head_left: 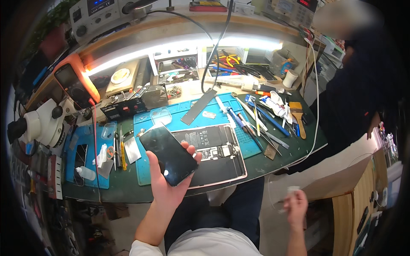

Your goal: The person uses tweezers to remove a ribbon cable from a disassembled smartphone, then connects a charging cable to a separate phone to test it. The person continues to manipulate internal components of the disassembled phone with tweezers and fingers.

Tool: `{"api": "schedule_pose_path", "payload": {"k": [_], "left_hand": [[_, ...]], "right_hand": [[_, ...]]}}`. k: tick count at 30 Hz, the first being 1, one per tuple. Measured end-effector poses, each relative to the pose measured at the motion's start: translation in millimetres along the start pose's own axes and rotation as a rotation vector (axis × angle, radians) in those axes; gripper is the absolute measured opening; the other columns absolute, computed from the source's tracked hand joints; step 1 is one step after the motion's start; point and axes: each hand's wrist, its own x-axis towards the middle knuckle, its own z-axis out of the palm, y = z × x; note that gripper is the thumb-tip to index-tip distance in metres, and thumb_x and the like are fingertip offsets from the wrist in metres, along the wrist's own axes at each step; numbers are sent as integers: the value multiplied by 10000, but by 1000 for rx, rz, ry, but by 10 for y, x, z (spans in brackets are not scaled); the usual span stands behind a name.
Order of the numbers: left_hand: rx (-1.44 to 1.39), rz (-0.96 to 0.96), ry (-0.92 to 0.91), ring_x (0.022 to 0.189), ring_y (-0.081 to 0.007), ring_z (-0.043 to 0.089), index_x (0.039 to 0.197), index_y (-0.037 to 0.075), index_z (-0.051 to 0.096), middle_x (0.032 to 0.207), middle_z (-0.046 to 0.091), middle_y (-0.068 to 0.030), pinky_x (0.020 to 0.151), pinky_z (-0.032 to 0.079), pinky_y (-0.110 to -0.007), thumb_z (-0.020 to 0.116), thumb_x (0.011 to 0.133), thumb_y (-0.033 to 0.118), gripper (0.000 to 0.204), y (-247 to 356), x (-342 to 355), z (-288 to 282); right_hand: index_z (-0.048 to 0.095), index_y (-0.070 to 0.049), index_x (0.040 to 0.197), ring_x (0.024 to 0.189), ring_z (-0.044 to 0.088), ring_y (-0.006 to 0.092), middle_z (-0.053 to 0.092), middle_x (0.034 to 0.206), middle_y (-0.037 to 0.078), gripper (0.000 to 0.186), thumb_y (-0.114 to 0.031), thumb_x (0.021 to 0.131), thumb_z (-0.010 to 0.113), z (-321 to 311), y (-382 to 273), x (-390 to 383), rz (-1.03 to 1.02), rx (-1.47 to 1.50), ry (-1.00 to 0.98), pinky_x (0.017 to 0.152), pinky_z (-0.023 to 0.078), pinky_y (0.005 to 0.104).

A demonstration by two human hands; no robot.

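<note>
My left hand is wrapped round a black smartphone, its dark glossy screen facing up. The phone is above the near left part of an opened tablet, whose battery and boards are exposed. A blue work mat lies beneath the tablet. Off the front edge of the bench, to the right, my right hand is closed on a small whitish piece at its fingertips. A thin pale cord loops beside that hand; the piece looks like a cable end, but blur hides its details.
Screwdrivers, tweezers and a brush crowd the bench's right side. A microscope and an orange multimeter stand at left. Another phone lies on a smaller mat. A white cable hangs at right, near another person.
</note>
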Motion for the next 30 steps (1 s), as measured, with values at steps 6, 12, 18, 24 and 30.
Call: {"api": "schedule_pose_path", "payload": {"k": [6, 12, 18, 24, 30], "left_hand": [[43, 37, -13, 1307, -282, 617, 1409, 16, 550, 1363, 638, -135, 1232, 436, -532, 456, 1065, 690, 763, 13, -26, 9], [7, 88, 7, 1325, -285, 608, 1410, 25, 553, 1377, 640, -130, 1240, 427, -539, 450, 1066, 690, 756, -15, -37, -4], [-101, 71, 6, 1358, -325, 579, 1437, 20, 518, 1386, 606, -180, 1257, 422, -541, 494, 1081, 620, 698, -122, -1, 19], [-214, 38, 38, 1354, -316, 592, 1391, 34, 534, 1374, 617, -183, 1257, 434, -539, 442, 1100, 617, 657, -121, 26, 127], [-230, 27, 8, 1351, -317, 588, 1391, 37, 533, 1363, 618, -182, 1256, 433, -541, 450, 1103, 610, 647, -144, 42, 114]], "right_hand": [[732, -20, 1259, 718, 498, 17, 608, 792, -63, 254, -194, 1087, 667, 1749, -723, 224, 16, -64, -611, 613, 397, 224], [705, 5, 1263, 584, 478, 37, 598, 747, -20, 250, -174, 1112, 619, 2111, -933, 270, 143, 6, -762, 532, 367, 216], [655, 0, 1410, 662, 512, 67, 558, 783, 2, 346, -183, 1145, 527, 2199, -984, 293, -290, -143, -800, 611, 435, 271], [599, 26, 1416, 635, 518, 82, 544, 789, 15, 396, -252, 1161, 479, 2240, -1109, 229, 66, 94, -827, 597, 432, 260], [636, -16, 1259, 633, 591, 61, 642, 806, 15, 291, -263, 1149, 528, 2324, -1204, 319, 280, 130, -892, 546, 452, 228]]}}
